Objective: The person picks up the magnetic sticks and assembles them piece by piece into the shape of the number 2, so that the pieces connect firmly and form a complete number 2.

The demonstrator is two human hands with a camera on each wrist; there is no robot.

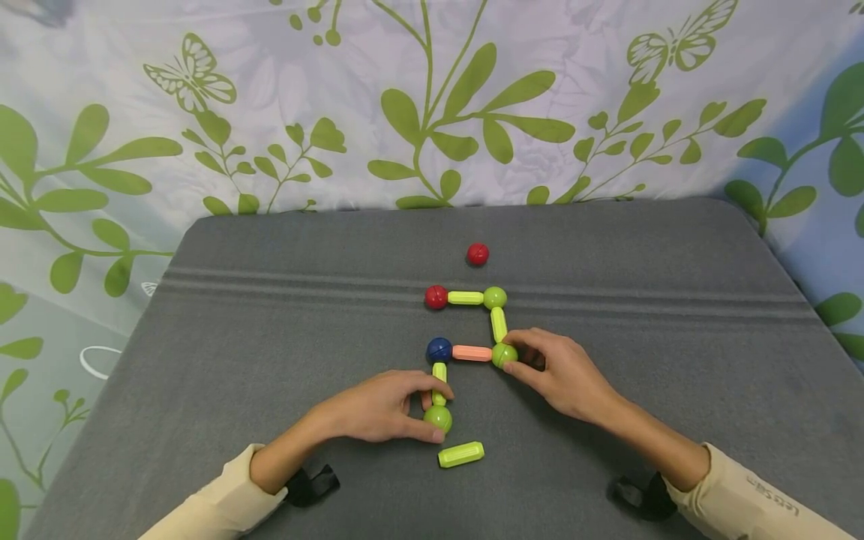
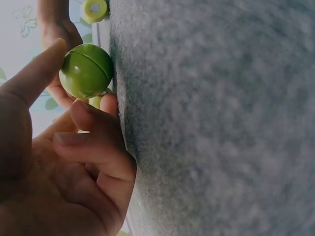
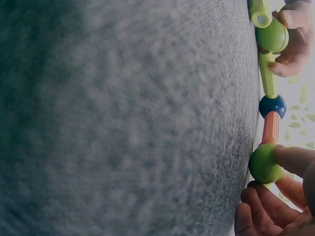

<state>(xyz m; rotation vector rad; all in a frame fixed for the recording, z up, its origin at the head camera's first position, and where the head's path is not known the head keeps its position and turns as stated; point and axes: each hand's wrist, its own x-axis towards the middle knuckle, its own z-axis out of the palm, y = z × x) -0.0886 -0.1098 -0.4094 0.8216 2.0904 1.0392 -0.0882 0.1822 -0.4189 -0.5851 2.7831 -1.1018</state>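
Observation:
A chain of magnetic balls and rods zigzags over the grey table. My left hand (image 1: pixel 381 405) holds the green ball (image 2: pixel 84 71) at its near end, thumb on the ball and fingers by the yellow-green rod (image 1: pixel 440 373) above it. That rod meets a blue ball (image 1: pixel 439 350), from which an orange rod (image 1: pixel 472 353) runs right to another green ball (image 1: pixel 502 355). My right hand (image 1: pixel 563 371) pinches this second ball between thumb and fingers. Beyond it, a yellow-green rod (image 1: pixel 499 325) leads to a third green ball (image 1: pixel 495 298).
From the far green ball a yellow-green rod (image 1: pixel 466 298) reaches left to a red ball (image 1: pixel 436 297). A separate red ball (image 1: pixel 478 254) lies farther back. One loose yellow-green rod (image 1: pixel 462 454) rests near my left hand. A patterned cloth (image 1: pixel 324 97) hangs behind the table (image 1: pixel 270 330).

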